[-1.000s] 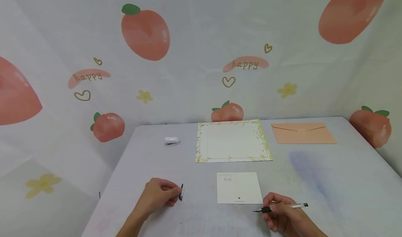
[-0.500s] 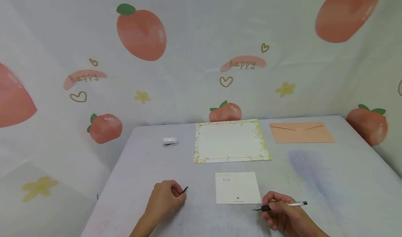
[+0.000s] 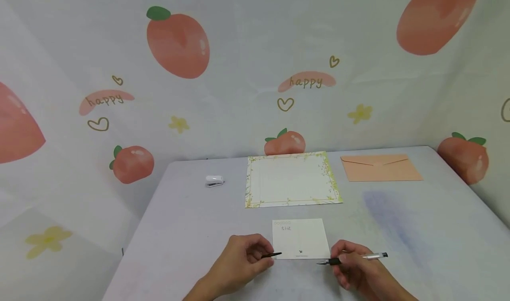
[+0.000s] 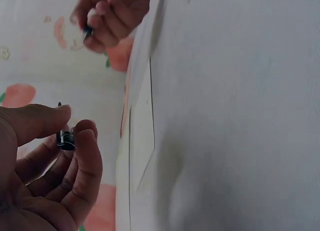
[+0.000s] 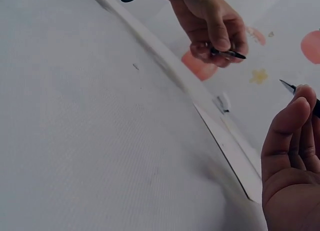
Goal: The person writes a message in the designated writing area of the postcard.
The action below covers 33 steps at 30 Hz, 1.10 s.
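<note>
Between thumb and fingers, my left hand (image 3: 241, 260) pinches a small black-and-clear pen cap (image 3: 272, 255), just off the lower left corner of a white card (image 3: 300, 237). A few handwritten characters show at the card's upper left. My right hand (image 3: 356, 265) grips an uncapped gel pen (image 3: 374, 256) by its black grip, metal tip pointing left, near the card's lower right corner. In the left wrist view the cap (image 4: 66, 140) sits between thumb and fingertips. The right wrist view shows the bare pen tip (image 5: 287, 86) above my fingers; most of the barrel is hidden there.
Behind the card lies a larger sheet (image 3: 292, 179) with a floral border. A peach envelope (image 3: 380, 168) is at the back right, and a small white stapler (image 3: 214, 180) at the back left. A fruit-print cloth (image 3: 239, 71) hangs behind the table (image 3: 191, 221).
My left hand has lifted the pen cap off the table and carried it right, up to the card's lower left corner. The right hand with the pen has stayed nearly still.
</note>
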{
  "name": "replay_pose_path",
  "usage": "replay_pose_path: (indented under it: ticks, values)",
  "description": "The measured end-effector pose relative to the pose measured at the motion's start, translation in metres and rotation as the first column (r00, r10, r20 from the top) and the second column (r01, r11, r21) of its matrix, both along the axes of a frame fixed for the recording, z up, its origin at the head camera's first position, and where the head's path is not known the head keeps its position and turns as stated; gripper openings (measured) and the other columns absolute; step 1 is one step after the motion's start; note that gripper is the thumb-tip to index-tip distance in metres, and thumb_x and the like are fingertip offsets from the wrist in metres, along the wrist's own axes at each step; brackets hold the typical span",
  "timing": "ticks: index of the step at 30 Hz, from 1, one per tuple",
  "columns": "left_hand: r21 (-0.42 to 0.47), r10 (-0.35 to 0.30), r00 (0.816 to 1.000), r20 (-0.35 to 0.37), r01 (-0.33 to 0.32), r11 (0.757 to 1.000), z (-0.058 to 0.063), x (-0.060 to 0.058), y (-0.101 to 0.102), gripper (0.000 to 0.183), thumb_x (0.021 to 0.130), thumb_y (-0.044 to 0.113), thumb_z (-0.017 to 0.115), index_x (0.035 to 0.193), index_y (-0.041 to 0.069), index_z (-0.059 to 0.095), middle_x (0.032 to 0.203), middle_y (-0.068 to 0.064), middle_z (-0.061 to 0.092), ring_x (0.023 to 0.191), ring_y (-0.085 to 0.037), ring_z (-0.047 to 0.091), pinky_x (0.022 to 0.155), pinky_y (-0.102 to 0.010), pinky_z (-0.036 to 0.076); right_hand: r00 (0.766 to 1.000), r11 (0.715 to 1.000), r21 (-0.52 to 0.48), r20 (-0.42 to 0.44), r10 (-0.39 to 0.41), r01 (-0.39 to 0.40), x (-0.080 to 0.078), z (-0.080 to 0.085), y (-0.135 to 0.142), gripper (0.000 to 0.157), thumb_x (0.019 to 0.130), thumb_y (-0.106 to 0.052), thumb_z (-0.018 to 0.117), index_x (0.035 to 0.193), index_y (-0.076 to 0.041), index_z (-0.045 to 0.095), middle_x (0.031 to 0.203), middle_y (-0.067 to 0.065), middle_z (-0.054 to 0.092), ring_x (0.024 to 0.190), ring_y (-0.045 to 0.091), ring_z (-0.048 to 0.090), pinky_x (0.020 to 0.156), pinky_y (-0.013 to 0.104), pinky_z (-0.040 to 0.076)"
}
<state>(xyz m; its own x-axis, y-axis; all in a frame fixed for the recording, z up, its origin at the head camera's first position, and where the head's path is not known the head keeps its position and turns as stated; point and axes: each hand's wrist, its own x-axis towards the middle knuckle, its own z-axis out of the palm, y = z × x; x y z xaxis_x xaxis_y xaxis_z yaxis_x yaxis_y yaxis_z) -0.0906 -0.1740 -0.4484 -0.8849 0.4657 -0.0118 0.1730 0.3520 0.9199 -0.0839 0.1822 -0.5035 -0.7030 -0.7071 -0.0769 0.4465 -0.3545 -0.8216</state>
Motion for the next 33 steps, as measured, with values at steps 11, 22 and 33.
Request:
replay_pose_path:
  ticks: [11, 22, 33]
  values:
    - [0.096, -0.089, 0.996, -0.006, 0.089, 0.991, -0.003, 0.004, 0.033, 0.011, 0.094, 0.006, 0.086, 0.101, 0.0, 0.079, 0.091, -0.005, 0.081, 0.072, 0.005, 0.067, 0.068, -0.016, 0.06, 0.999, 0.999, -0.048, -0.044, 0.014, -0.016, 0.003, 0.001, -0.02, 0.036, 0.117, -0.006, 0.035, 0.121, -0.015, 0.069, 0.107, -0.001, 0.079, 0.087, 0.011, 0.07, 0.081, 0.023, 0.061]
    - [0.111, -0.118, 0.992, -0.042, 0.122, 0.986, -0.003, 0.006, 0.046, 0.01, 0.094, 0.007, 0.087, 0.101, 0.004, 0.08, 0.089, -0.01, 0.081, 0.072, 0.007, 0.067, 0.068, -0.015, 0.06, 0.999, 1.0, -0.013, -0.05, -0.021, 0.021, 0.006, 0.002, -0.033, 0.032, 0.116, -0.005, 0.041, 0.12, -0.016, 0.07, 0.107, -0.001, 0.079, 0.086, 0.009, 0.071, 0.081, 0.023, 0.062]
    - [0.095, -0.122, 0.992, -0.02, 0.123, 0.988, -0.001, 0.007, 0.05, 0.009, 0.094, 0.006, 0.086, 0.1, 0.006, 0.08, 0.086, -0.005, 0.081, 0.071, 0.007, 0.066, 0.066, -0.014, 0.058, 0.998, 0.998, -0.068, -0.059, 0.003, -0.007, 0.009, 0.0, -0.039, 0.037, 0.117, -0.006, 0.035, 0.125, -0.015, 0.07, 0.11, 0.0, 0.08, 0.088, 0.01, 0.072, 0.081, 0.024, 0.062]
